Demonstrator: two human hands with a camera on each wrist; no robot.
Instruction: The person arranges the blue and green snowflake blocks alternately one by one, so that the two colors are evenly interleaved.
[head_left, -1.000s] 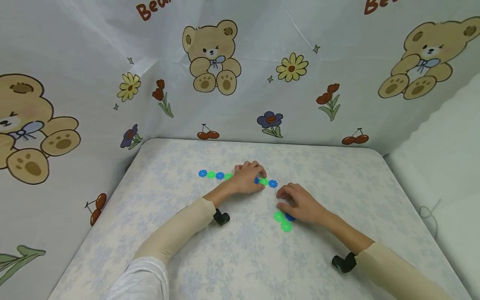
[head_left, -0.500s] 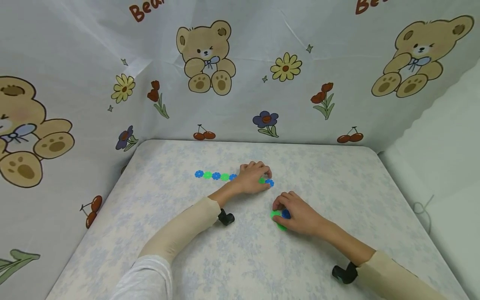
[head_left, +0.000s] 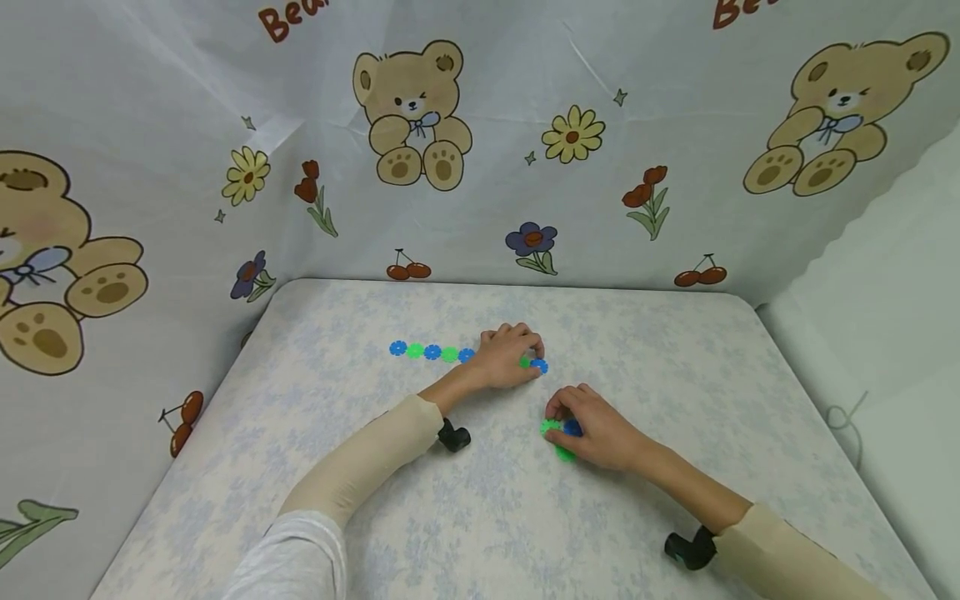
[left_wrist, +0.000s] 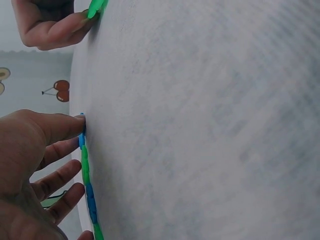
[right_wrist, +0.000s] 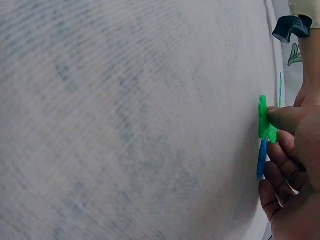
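A row of blue and green flower-edged plastic discs [head_left: 432,352] runs across the table's far half, colours alternating. My left hand [head_left: 506,358] lies over its right part, hiding several discs. Thumb and forefinger rest either side of the blue end disc [head_left: 540,366]; in the left wrist view the thumb touches that blue disc [left_wrist: 82,132]. Nearer me, my right hand [head_left: 596,429] pinches a green disc [head_left: 551,427] between thumb and fingers. Under that hand are a blue disc [head_left: 572,427] and another green disc [head_left: 565,454], both partly covered. The right wrist view shows the thumb against the green disc [right_wrist: 262,117].
The pale patterned table [head_left: 450,517] ends at a hanging cloth [head_left: 480,225] with printed bears, behind and at left. Black wrist cameras [head_left: 453,435] sit below both forearms. A thin cord [head_left: 847,421] hangs off the right side.
My right hand has come down toward me onto the loose discs and taken hold of a green one. My left hand has shifted slightly right along the row. The head view has turned a little.
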